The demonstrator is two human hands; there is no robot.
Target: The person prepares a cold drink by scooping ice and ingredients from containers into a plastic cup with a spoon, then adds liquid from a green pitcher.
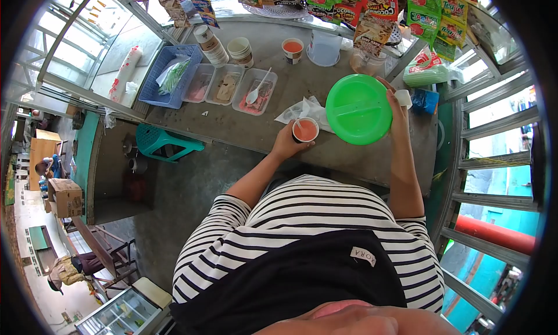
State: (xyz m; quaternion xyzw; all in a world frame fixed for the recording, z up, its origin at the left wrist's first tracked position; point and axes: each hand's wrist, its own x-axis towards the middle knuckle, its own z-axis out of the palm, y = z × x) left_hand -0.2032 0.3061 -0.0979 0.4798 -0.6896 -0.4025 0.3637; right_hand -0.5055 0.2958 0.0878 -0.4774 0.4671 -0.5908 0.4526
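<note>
My left hand (287, 143) is wrapped round a paper cup (305, 130) of orange-red drink, with a white spoon or straw standing in it. At the right, my right hand (397, 107) grips the edge of a round green lid (359, 109), held flat side up above the counter. A crumpled clear plastic bag (308, 110) lies between the cup and the lid. Another cup of orange-red drink (292, 50) stands farther back, beside a clear plastic container (324, 48).
Three plastic tubs (254, 91), one with a spoon, stand left of centre beside a blue basket (168, 77). Stacked paper cups (240, 51) are behind them. Sachets (424, 12) hang overhead. A teal stool (165, 143) is below the counter; two people are far left.
</note>
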